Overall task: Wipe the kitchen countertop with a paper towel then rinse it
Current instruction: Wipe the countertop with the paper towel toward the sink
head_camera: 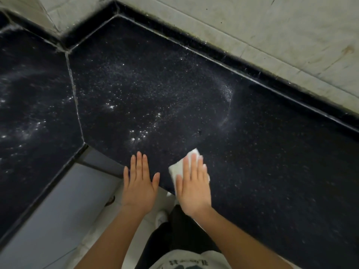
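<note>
Right hand presses a folded paper towel flat on the dark countertop, left hand resting beside it.

The right hand (194, 183), fingers straight and together, lies palm-down on a folded white paper towel (177, 167) near the lower centre of the frame, close to the front edge of the black speckled countertop (272, 171); the towel shows beyond the fingertips and to the left of the hand. The left hand (140, 181) sits just left of it, released, fingers extended flat on the counter's front edge, holding nothing and apart from the towel. White powdery specks (139, 133) scatter across the counter above the hands, thickest towards the centre and left. A pale tiled wall (272, 35) runs along the upper right. Grey cabinet fronts (58, 210) fill the lower left.
</note>
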`<state>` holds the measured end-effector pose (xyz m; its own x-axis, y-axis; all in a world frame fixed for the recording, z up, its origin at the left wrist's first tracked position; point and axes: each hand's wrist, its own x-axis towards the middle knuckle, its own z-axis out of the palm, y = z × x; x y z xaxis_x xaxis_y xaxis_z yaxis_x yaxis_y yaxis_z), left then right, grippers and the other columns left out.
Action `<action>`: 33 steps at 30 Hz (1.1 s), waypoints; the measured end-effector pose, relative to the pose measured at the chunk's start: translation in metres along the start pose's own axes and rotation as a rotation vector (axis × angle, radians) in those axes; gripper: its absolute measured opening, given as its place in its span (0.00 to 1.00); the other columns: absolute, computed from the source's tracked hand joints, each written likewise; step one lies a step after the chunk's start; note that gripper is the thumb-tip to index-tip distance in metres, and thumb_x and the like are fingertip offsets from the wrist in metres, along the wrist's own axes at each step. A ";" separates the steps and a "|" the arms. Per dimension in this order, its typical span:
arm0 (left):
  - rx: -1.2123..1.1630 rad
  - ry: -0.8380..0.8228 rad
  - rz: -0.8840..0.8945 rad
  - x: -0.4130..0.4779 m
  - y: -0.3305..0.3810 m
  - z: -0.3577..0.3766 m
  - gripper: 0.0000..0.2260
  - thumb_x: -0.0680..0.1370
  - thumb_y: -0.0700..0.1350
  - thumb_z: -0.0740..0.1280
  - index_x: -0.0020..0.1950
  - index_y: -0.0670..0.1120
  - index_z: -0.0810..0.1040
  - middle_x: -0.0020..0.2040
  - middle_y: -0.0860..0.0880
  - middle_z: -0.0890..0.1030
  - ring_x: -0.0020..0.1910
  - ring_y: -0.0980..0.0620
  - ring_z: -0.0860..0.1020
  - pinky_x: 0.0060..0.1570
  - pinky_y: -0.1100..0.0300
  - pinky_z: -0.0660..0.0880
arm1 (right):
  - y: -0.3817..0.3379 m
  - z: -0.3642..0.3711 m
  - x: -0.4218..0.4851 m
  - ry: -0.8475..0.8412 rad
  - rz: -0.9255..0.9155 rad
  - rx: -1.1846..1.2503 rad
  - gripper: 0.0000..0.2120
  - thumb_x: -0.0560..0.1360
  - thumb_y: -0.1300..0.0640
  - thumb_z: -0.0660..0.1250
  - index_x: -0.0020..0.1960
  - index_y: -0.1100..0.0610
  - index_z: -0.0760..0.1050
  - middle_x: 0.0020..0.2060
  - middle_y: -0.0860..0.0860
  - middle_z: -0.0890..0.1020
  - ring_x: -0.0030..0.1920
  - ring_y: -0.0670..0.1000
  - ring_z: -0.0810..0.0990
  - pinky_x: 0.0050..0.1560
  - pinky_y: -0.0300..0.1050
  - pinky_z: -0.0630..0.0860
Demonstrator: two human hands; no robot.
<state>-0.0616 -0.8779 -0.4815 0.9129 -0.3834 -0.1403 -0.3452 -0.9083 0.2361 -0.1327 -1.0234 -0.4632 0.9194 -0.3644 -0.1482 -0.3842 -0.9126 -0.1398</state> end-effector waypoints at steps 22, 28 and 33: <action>-0.029 -0.138 -0.027 0.002 0.007 -0.012 0.39 0.69 0.67 0.22 0.73 0.45 0.33 0.74 0.49 0.31 0.72 0.52 0.29 0.71 0.53 0.31 | 0.067 -0.033 0.123 -0.049 0.543 0.083 0.29 0.82 0.50 0.41 0.76 0.66 0.38 0.74 0.67 0.41 0.74 0.68 0.40 0.74 0.59 0.39; 0.084 -0.117 -0.022 0.001 0.005 -0.009 0.35 0.78 0.62 0.34 0.75 0.38 0.48 0.77 0.43 0.49 0.76 0.49 0.43 0.71 0.55 0.32 | 0.030 -0.022 0.091 -0.175 -0.316 -0.012 0.29 0.78 0.46 0.33 0.75 0.60 0.34 0.73 0.60 0.35 0.74 0.62 0.34 0.75 0.56 0.40; 0.144 -0.065 0.040 0.008 0.012 -0.020 0.29 0.82 0.56 0.42 0.73 0.36 0.59 0.74 0.39 0.61 0.77 0.47 0.45 0.72 0.49 0.42 | 0.120 -0.044 0.122 -0.121 -0.554 -0.191 0.29 0.80 0.45 0.41 0.77 0.58 0.50 0.76 0.56 0.48 0.76 0.59 0.50 0.75 0.50 0.41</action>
<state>-0.0542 -0.8888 -0.4610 0.8833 -0.4256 -0.1966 -0.4130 -0.9049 0.1031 -0.0633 -1.1856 -0.4546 0.9580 0.1888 -0.2158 0.1820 -0.9820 -0.0509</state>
